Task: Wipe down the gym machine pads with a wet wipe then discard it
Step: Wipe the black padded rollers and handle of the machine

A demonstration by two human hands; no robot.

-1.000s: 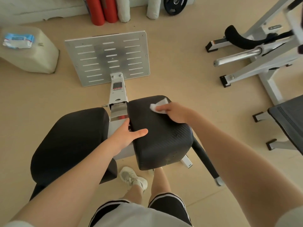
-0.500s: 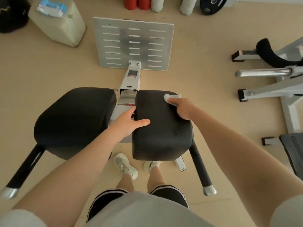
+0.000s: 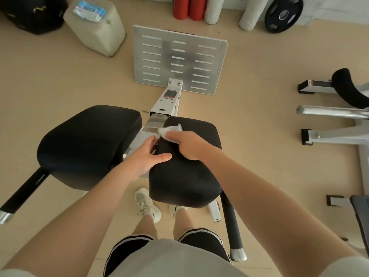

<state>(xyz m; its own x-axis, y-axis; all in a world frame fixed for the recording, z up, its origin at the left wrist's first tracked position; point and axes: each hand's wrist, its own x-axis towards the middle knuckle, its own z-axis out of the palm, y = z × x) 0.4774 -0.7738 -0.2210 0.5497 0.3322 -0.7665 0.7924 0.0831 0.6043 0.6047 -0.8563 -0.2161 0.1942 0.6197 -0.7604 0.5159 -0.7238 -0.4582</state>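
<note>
1. I see the wipe as a small white crumpled sheet, pressed flat on the far left corner of the right pad; its far edge sticks out beyond my fingers.
2. My right hand lies palm down over the wipe, fingers curled onto it and pinning it to the pad.
3. My left hand grips the left edge of the same pad: thumb on top, fingers wrapped down into the gap beside the frame. It has hold of nothing but the pad.
4. The right pad is black with a fine ribbed texture and rounded corners. Its near half is uncovered.
5. The left pad is a matching black cushion, just left of the frame, with neither hand on it.
6. A slotted metal plate sits on the floor at the far end of the frame.
7. Two black handles with silver caps run out near left and near right, below the pads.
8. My shoes stand just under the near edge of the right pad.
9. To the right, open floor separates the pad from another white machine.
10. Far left, a pack of wipes lies on a pale container, well apart from the pads.
</note>
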